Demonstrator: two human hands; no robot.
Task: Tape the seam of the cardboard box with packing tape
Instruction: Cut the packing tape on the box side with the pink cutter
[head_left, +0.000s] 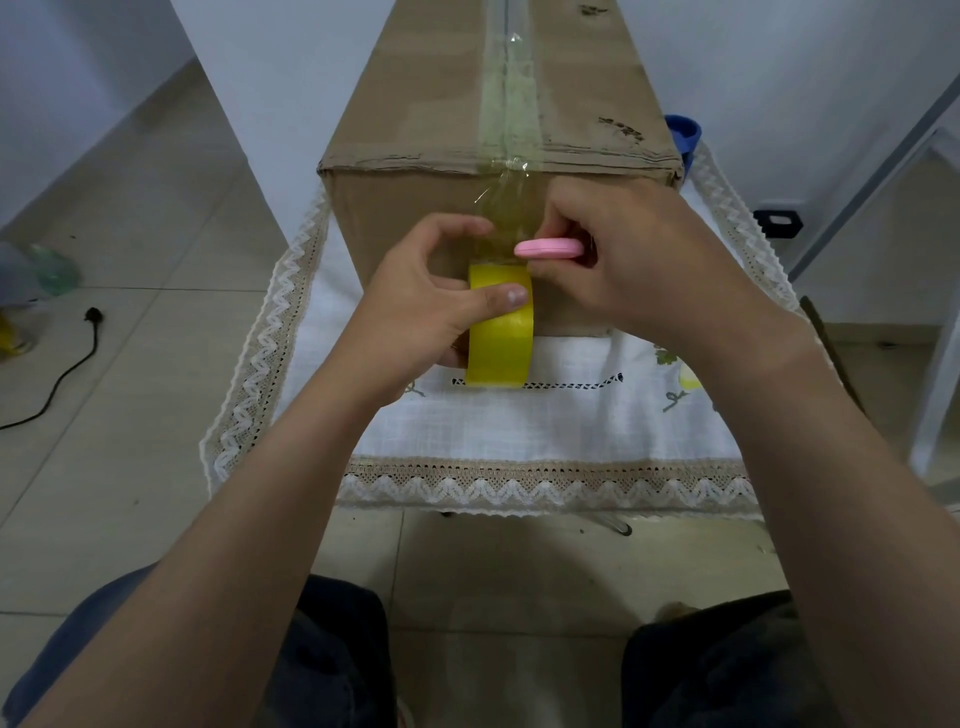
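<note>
Cardboard makes up the biggest thing in view: a long box (498, 104) lying on a desk (545, 431) under a lace-edged white cloth, its top seam already covered by a clear strip of tape (506, 109) that folds over the near edge and runs down the front face. Below that strip hangs the yellow tape roll (501, 332), just in front of the box face. The left hand (415, 306) is closed around the roll, thumb across its outer band, other fingers tucked behind. The right hand (639, 260) is pinched shut on a small pink cutter (549, 248) (its blade is hidden) held at the tape's right edge, just above the roll. A cut looks imminent. If the left hand lets the strip go slack, the tape could wrinkle or tear crooked; a slipping blade could nick the left thumb close below.
</note>
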